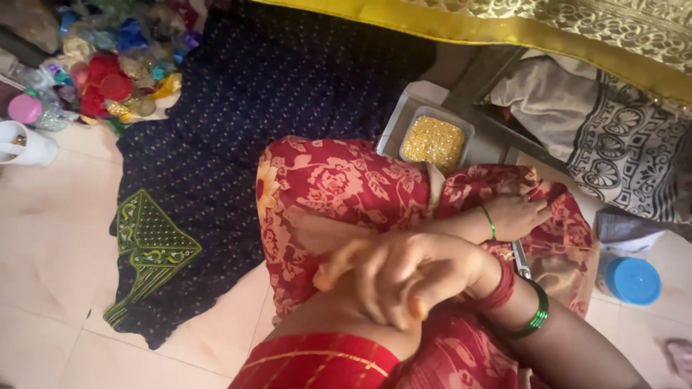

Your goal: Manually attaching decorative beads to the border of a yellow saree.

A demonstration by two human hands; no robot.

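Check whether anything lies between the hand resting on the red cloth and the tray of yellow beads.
No separate thing does. The left hand rests on the red floral cloth, and only a raised fold of that cloth lies between it and the tray of yellow beads, up and to its left.

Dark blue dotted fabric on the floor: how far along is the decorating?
Done: one green embroidered patch sits on the dark blue dotted fabric. In hand: nothing; both hands rest, the right hand on the left arm, the left hand on the lap. Left: the grey tray of golden beads looks full, most fabric bare.
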